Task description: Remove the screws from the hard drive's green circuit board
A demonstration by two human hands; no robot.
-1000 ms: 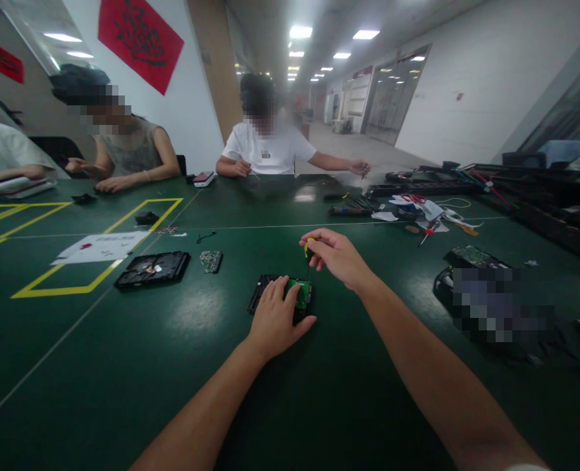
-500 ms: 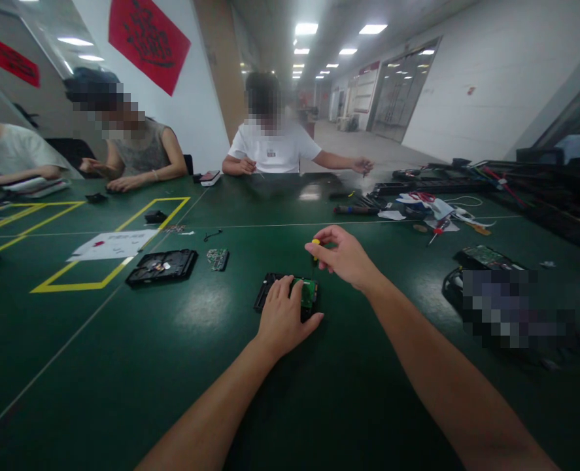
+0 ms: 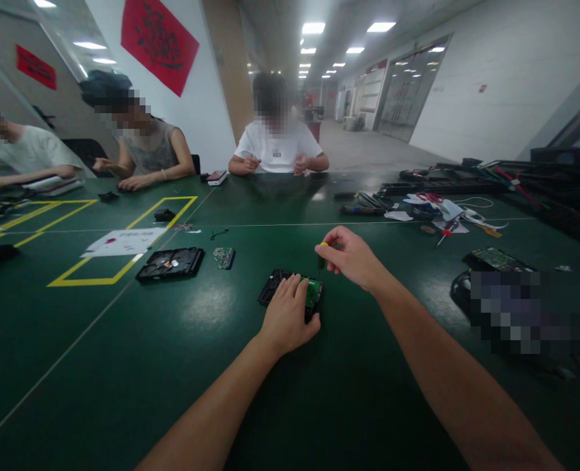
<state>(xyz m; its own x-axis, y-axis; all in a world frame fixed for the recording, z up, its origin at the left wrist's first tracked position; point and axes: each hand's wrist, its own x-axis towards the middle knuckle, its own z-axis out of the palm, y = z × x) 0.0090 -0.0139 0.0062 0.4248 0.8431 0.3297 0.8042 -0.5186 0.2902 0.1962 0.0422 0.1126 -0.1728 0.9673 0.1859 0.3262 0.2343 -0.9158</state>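
A black hard drive point(image 3: 270, 286) lies on the green table in front of me, a green circuit board point(image 3: 313, 291) showing at its right end. My left hand point(image 3: 288, 315) rests across it, fingers over the top and thumb along the near right side, gripping it against the table. Part of the drive is hidden under that hand. Between the thumb and fingertips of my right hand point(image 3: 348, 257) is a small screwdriver point(image 3: 321, 262) with a yellow-topped dark handle. It stands nearly upright over the drive's right end; whether its thin tip touches cannot be made out.
Left of the drive lie a small loose circuit board point(image 3: 224, 257) and another black drive point(image 3: 170, 263), near a paper sheet point(image 3: 123, 242). At right are a board point(image 3: 498, 258), a red screwdriver point(image 3: 446, 233) and cables point(image 3: 439, 208). Several people sit across the table.
The screwdriver has come down closer to the drive's right end. My left thumb has drawn in against the drive. The person opposite has pulled an outstretched arm in. The view has shifted slightly.
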